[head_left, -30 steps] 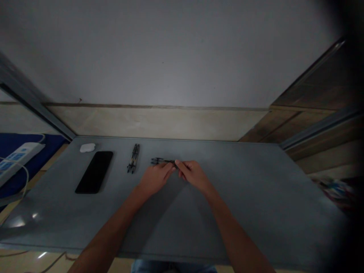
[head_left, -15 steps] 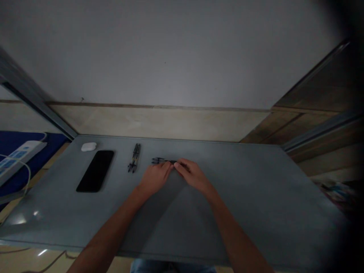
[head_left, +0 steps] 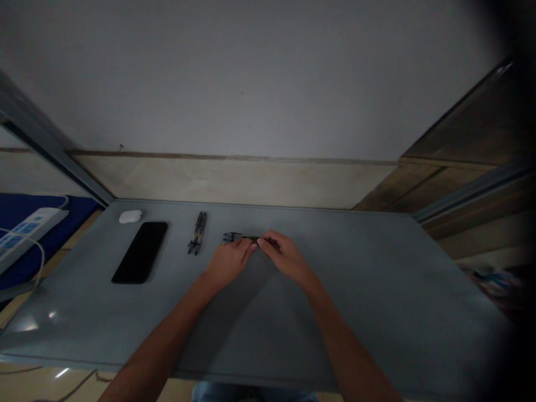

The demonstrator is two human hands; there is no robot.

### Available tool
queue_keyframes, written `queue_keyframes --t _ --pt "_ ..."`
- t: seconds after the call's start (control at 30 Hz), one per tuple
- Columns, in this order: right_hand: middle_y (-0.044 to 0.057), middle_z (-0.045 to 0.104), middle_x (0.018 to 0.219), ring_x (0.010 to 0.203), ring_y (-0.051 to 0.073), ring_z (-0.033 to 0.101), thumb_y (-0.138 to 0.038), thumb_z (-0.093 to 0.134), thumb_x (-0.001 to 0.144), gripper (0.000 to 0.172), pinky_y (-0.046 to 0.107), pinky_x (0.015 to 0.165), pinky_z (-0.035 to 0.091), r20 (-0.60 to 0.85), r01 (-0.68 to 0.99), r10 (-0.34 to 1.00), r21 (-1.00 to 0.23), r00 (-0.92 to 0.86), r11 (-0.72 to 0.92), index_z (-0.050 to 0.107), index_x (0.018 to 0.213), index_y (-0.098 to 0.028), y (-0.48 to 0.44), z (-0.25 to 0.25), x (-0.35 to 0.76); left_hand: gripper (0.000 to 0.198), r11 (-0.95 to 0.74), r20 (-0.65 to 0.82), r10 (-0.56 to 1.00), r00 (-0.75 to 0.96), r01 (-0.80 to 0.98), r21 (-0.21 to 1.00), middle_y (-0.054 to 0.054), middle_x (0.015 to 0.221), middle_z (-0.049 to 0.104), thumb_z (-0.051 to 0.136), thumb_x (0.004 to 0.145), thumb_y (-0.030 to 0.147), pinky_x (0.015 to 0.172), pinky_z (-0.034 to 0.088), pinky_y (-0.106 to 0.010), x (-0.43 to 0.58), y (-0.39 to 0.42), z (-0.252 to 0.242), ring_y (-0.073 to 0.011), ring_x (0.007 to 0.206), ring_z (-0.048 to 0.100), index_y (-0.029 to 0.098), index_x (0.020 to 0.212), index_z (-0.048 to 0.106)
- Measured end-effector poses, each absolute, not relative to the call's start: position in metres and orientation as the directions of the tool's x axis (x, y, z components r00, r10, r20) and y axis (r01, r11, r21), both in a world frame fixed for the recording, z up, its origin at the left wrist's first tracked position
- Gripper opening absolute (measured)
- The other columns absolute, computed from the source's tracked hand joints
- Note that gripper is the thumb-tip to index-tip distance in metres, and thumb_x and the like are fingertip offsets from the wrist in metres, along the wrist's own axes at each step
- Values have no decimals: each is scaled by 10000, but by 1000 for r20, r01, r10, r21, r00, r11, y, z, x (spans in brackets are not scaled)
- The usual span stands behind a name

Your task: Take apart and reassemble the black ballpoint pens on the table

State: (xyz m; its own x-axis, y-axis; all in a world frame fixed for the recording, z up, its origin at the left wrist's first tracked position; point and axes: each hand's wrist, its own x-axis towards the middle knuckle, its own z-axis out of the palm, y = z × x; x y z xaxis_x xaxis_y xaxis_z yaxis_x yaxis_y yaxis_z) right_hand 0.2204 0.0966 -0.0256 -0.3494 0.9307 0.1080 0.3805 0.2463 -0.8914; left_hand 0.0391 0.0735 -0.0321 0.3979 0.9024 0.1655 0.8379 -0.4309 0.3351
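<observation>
My left hand (head_left: 230, 261) and my right hand (head_left: 285, 255) meet near the middle of the grey table (head_left: 355, 301). Between them they pinch slim black pens (head_left: 231, 237), whose ends stick out to the left beyond my left fingers. How many are held cannot be made out, since my fingers cover much of them. Both hands are closed, thumbs and fingertips almost touching. Left of my left hand, a small group of dark pens (head_left: 197, 233) lies side by side on the tabletop, pointing away from me.
A black phone (head_left: 140, 252) lies on the table's left part, with a white earbud case (head_left: 130, 216) behind it. Off the left edge, a white power strip (head_left: 27, 234) with a cable rests on blue cloth. A pale wall (head_left: 251, 84) stands behind the table.
My right hand's knuckles have risen slightly and its fingers have shifted a little on the pens. My left hand and the things on the table stay put.
</observation>
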Motion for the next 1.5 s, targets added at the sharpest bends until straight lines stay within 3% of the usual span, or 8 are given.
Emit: queue_keyframes --t 0.17,0.4,0.63,0.87,1.23,1.5 --pt "-25 387 539 520 121 382 -518 444 920 486 252 491 265 54 466 942 -858 -332 214 485 561 -193 97 -26 221 342 -483 175 874 453 779 400 -62 1046 709 393 984 443 692 510 -279 37 73 -29 -192 839 695 215 1194 536" --pt "-24 476 656 618 129 453 -475 490 919 338 237 557 333 109 393 922 -881 -373 263 542 736 -196 96 -25 224 424 -446 163 895 415 829 336 -82 957 698 238 1023 395 691 502 -291 36 74 -32 -191 805 680 184 1038 605" --pt "-41 336 554 533 117 357 -523 446 927 479 256 511 254 85 478 934 -841 -346 254 402 573 -203 97 -29 222 370 -483 187 875 446 788 382 -66 1028 708 350 993 461 699 503 -292 35 74 -31 -201 852 689 210 1174 554" --pt "-24 465 629 595 132 451 -472 471 929 357 241 544 317 103 400 910 -874 -401 275 518 699 -203 94 -26 220 387 -461 165 887 431 802 380 -65 929 721 288 1013 435 683 495 -282 36 73 -30 -192 818 694 202 1092 587" --pt "-32 342 563 534 118 341 -480 445 924 442 257 512 263 80 383 936 -898 -343 217 411 580 -204 93 -26 218 443 -461 177 888 425 824 329 -73 947 722 271 1007 462 685 501 -297 40 71 -31 -199 810 692 207 1107 619" --pt "-19 370 543 529 126 375 -475 447 910 453 257 498 271 49 359 944 -918 -325 171 461 548 -203 93 -24 216 457 -448 178 893 414 858 251 -80 996 728 270 1003 474 650 507 -309 41 69 -35 -210 789 701 227 1167 617"
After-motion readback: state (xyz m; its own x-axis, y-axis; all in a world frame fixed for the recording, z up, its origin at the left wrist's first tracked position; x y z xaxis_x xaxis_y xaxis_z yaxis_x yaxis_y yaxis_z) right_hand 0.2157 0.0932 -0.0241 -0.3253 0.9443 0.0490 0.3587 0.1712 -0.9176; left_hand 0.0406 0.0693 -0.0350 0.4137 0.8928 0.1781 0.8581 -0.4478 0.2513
